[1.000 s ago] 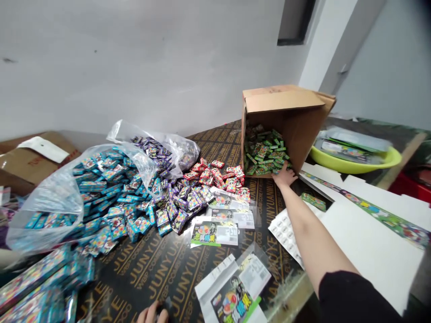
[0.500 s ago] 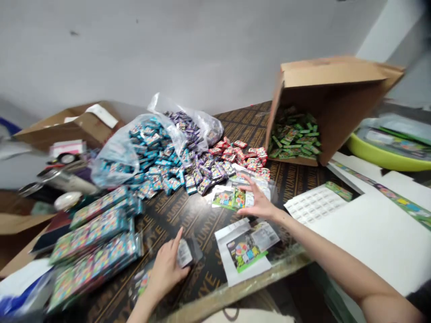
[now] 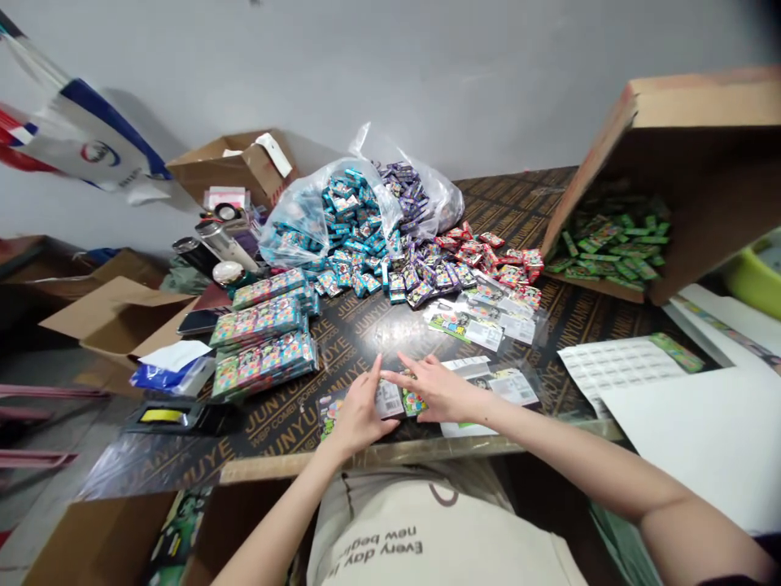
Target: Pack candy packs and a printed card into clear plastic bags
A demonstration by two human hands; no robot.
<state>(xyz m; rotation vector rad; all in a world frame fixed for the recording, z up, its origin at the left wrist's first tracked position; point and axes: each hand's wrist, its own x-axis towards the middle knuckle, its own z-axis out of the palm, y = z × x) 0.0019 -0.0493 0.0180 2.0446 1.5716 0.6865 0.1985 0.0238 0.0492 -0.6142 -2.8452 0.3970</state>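
My left hand [image 3: 359,413] lies over a clear printed bag [image 3: 389,399] near the table's front edge, index finger stretched out and thumb apart. Beside it, my right hand [image 3: 448,392] spans a small colourful green packet [image 3: 413,400] between thumb and fingers, right against the bag. The fingertips of both hands come close together. Under my right wrist, another printed bag [image 3: 516,386] rests on white paper. More printed bags [image 3: 467,324] lie beyond my right hand, overlapping one another.
Blue packets [image 3: 351,212], purple packets [image 3: 427,277] and red packets [image 3: 488,252] are heaped at the back, partly in clear bags. Green packets [image 3: 616,244] fill a tipped carton [image 3: 701,102]. Stacked wrapped packs [image 3: 262,358] stand left, near a tape dispenser [image 3: 164,417]. Label sheets [image 3: 610,366] lie right.
My right hand has moved down with the colourful packet, from above the far bags to beside my left hand. The view has shifted, showing more of the left side and the front edge.
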